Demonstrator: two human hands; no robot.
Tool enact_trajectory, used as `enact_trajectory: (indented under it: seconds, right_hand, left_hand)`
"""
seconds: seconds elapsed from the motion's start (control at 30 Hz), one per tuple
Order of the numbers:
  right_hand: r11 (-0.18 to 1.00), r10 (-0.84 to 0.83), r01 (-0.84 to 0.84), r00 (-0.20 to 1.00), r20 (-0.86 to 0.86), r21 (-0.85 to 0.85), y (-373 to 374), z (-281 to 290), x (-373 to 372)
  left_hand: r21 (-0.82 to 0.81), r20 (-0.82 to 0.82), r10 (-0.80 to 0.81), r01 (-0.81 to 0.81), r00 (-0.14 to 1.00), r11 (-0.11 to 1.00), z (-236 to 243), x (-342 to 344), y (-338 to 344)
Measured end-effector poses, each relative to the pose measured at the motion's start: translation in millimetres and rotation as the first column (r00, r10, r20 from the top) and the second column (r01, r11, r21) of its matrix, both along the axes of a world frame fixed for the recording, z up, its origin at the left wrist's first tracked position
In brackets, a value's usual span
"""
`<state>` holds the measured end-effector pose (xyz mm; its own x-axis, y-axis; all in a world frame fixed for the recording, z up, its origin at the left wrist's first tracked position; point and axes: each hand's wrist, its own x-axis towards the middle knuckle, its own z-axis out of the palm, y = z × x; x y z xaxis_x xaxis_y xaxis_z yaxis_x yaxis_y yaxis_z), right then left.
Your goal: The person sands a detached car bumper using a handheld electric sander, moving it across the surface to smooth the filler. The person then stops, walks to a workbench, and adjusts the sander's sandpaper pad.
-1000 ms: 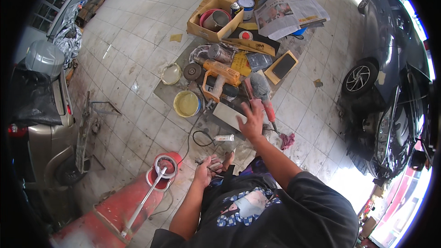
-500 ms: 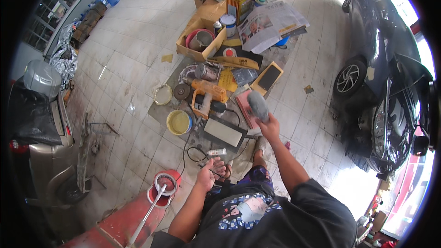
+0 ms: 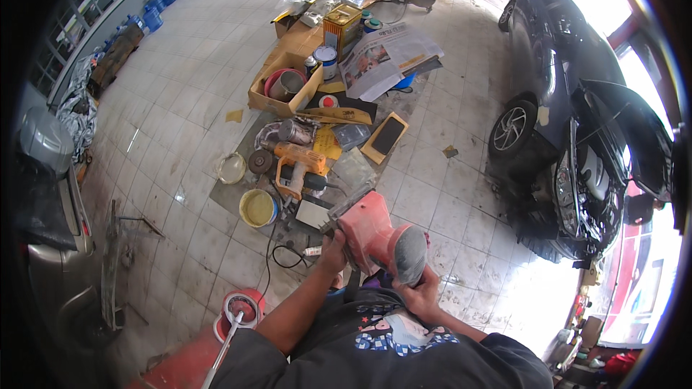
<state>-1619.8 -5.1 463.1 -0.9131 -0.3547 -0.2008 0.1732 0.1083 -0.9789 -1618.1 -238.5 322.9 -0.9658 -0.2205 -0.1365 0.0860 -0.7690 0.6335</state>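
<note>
A red, dusty power sander (image 3: pixel 367 227) with a rounded grey end is held up in front of my body, above the floor. My left hand (image 3: pixel 333 253) grips the edge by its flat base. From below, my right hand (image 3: pixel 420 291) is closed around the grey end, its fingers partly hidden. Under the sander, a long white sanding block (image 3: pixel 313 215) lies on the dark mat, partly covered by it. Beside that block stand an open can of yellowish paste (image 3: pixel 259 209) and an orange heat gun or power tool (image 3: pixel 299 166). A small white tube (image 3: pixel 313 251) is near my left hand.
Farther off are a cardboard box (image 3: pixel 314 85) with containers, newspaper (image 3: pixel 389 57) and a tall yellow tin (image 3: pixel 342 31). A dark car (image 3: pixel 566 79) is at the right, another vehicle (image 3: pixel 61 274) at the left. A cable (image 3: pixel 269 263) crosses the floor near a red bucket (image 3: pixel 225 328).
The sander has come up off the mat toward my body, its underside edge now turned to the left. My left hand, open and empty before, has taken hold of it. The view has shifted.
</note>
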Motion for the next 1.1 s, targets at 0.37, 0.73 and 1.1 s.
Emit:
enact_trajectory:
  seconds: [0.37,0.73,1.1]
  right_hand:
    - [0.742,0.667,-0.667,0.728,-0.155,0.062,24,56,-7]
    - [0.936,0.351,-0.349,0.935,-0.053,0.045,17,142,-30]
    - [0.976,0.153,-0.033,0.809,-0.568,0.216,1,164,-27]
  left_hand:
    - [-0.284,-0.298,-0.564,0.492,0.770,0.823,132,-3,-66]
    - [-0.723,-0.325,-0.721,0.330,0.612,0.606,192,-9,-44]
    - [-0.643,-0.251,-0.757,0.480,0.603,0.596,195,-20,-30]
